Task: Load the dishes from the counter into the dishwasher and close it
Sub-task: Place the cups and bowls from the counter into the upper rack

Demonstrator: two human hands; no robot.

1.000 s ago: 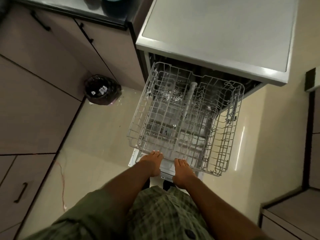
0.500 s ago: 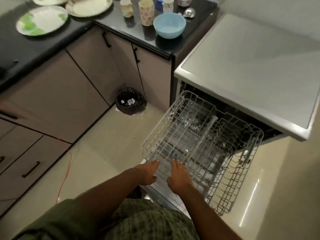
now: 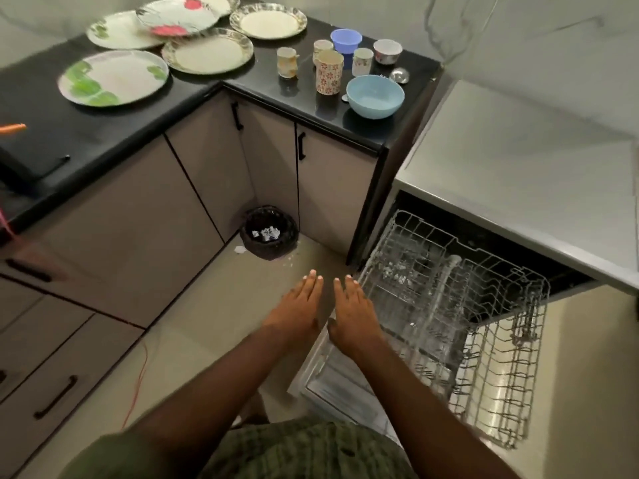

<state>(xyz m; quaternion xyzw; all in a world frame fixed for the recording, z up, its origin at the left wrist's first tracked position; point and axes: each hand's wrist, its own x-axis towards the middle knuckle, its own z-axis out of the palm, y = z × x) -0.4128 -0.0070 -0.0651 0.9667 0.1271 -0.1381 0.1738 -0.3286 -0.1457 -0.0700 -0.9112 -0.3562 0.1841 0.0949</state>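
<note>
Bin point(image 3: 269, 233) on floor ahead, rack point(image 3: 449, 323) pulled out right. Left hand point(image 3: 297, 305), right hand point(image 3: 352, 309): fingers straight, holding nothing.

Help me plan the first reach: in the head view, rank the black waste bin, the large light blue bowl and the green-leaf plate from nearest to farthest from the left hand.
From the left hand:
1. Black waste bin, on the floor in the cabinet corner, just beyond the fingertips.
2. Large light blue bowl, on the counter ahead and to the right.
3. Green-leaf plate, on the counter far to the left.
</note>
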